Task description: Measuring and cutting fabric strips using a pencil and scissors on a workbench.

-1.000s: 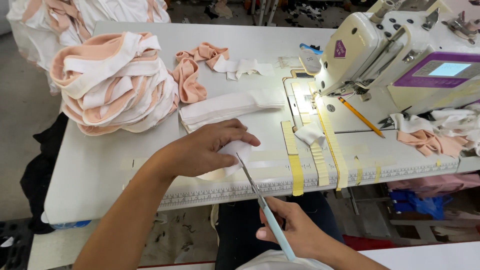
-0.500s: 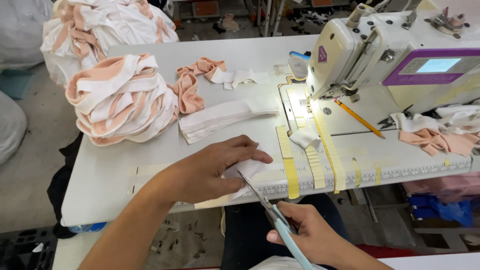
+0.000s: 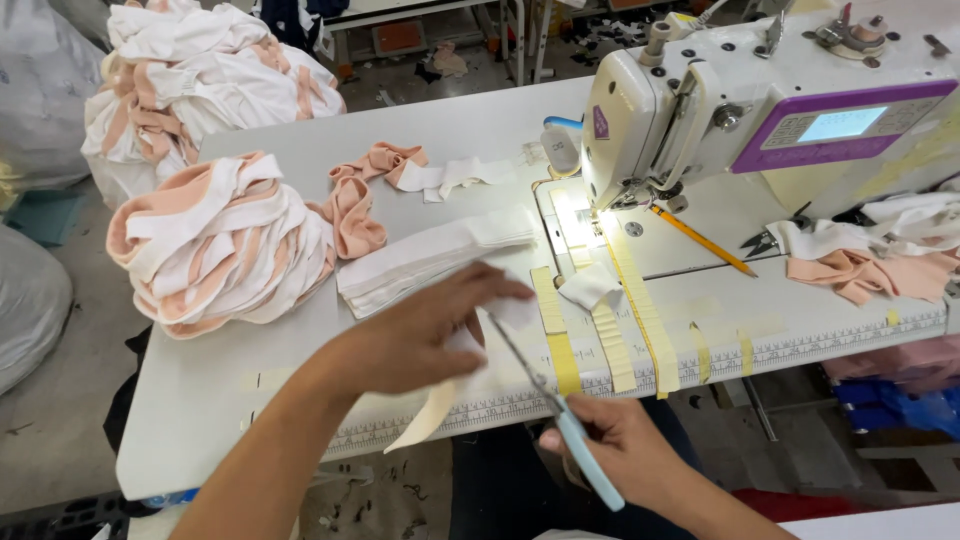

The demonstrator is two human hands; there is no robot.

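Near the front edge of the sewing table (image 3: 200, 400), the left hand (image 3: 420, 335) lies palm down with its fingers stretched forward and held close together, pinning a small white cloth piece (image 3: 515, 312) whose corner shows past the fingertips. A narrow cream strip (image 3: 425, 418) hangs from under that hand and curls down over the table edge. The right hand (image 3: 625, 455), lower and closer to the body, is curled around the pale blue handles of a pair of scissors (image 3: 560, 410); its fingers are wrapped tight on the grips. The thin metal blades slant up and left, reaching the cloth just beside the left fingertips; whether the blades are parted cannot be told.

The tabletop is smooth and pale grey, with a printed ruler along its front edge and several yellow tape strips (image 3: 600, 310) stuck flat across it. A second scrap of white cloth (image 3: 590, 287) sits on the tape. Just beyond the left hand lies a flat folded stack of white fabric (image 3: 430, 255). Further left sits a soft, rounded bundle of pink and white bands (image 3: 220, 240), with a looser pink piece (image 3: 360, 205) beside it. A white sewing machine (image 3: 760, 110) with a purple panel stands at right, lamp lit, and a yellow pencil (image 3: 700, 240) rests on its bed.
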